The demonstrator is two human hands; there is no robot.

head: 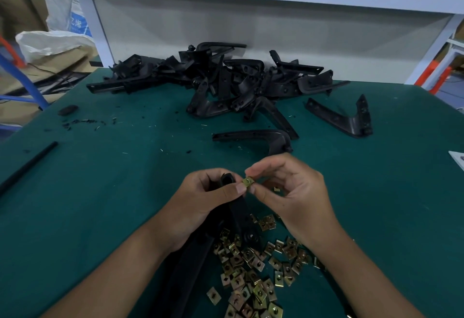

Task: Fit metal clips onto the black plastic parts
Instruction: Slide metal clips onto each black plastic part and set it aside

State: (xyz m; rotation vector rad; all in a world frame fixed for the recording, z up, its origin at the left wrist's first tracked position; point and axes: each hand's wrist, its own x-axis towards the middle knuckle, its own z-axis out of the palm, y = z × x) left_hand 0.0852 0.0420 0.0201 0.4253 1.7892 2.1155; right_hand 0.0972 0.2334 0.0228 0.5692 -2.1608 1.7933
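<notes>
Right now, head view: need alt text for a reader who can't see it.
A left hand grips a long black plastic part while the right hand pinches a small brass-coloured metal clip at its top end. Loose brass-coloured clips lie below on the green table mat; a heap of black plastic parts sits behind.

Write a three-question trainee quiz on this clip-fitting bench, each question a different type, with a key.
1. True or false: the right hand pinches a metal clip at the end of the black plastic part held by the left hand.
2. Where do the loose clips lie? A) in a tray B) on the green mat near the person C) on the shelf
3. Fill in: the pile of black parts lies at the ___ edge of the mat.

Key: 1 true; 2 B; 3 far.
</notes>
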